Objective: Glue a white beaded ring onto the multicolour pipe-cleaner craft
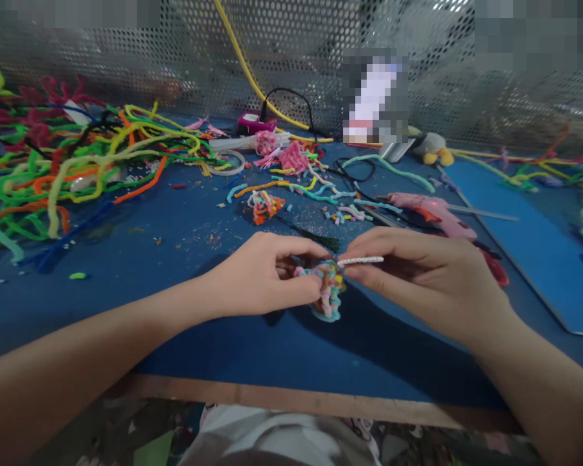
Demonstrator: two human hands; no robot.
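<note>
Near the front of the blue table (214, 349), my left hand (252, 278) is closed around a small pipe-cleaner craft (329, 303) in light blue, pink, brown and yellow. Its thumb presses on the near side, and part of the craft is hidden by the fingers. Between thumb and fingers, my right hand (432, 278) pinches a short white beaded strand (362, 261). One end of the strand is at the craft's top edge; whether it is attached there I cannot tell. Just beyond the hands lies a similar orange and multicoloured craft (265, 207) with a dark green tassel (318, 238).
A tangled heap of pipe cleaners (92, 158) covers the table's left side. Cut pieces (350, 212) lie scattered in the middle. A pink glue gun (437, 212) rests beyond my right hand, beside a blue board (534, 249). Perforated metal mesh (301, 65) closes off the back.
</note>
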